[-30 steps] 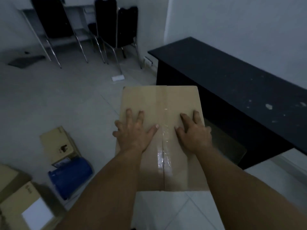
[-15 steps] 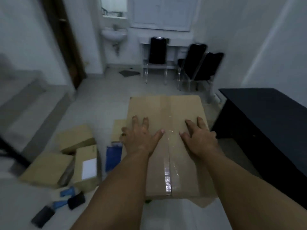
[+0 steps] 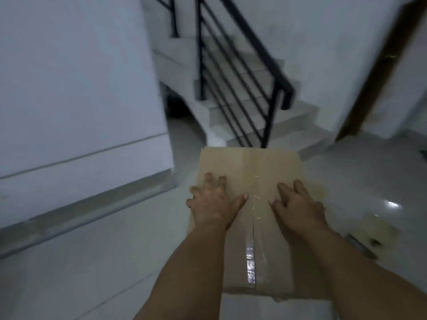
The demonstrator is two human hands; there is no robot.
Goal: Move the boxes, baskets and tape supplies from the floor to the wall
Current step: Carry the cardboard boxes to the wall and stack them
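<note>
Left grip [image 3: 216,200] and right grip [image 3: 298,203] lie spread, palms flat on the cardboard box [image 3: 254,162] at six o'clock, with the wall [image 3: 69,88] at nine. Stiff, probably weighty, with a slick tape seam [image 3: 251,262]; take its side edges.

1. I see a pale staircase [image 3: 300,116] rising ahead, its steps somewhat blurred
2. A black railing [image 3: 254,41] with slanted bars stands before those steps
3. A dark brown door frame [image 3: 379,72] slants through my upper right
</note>
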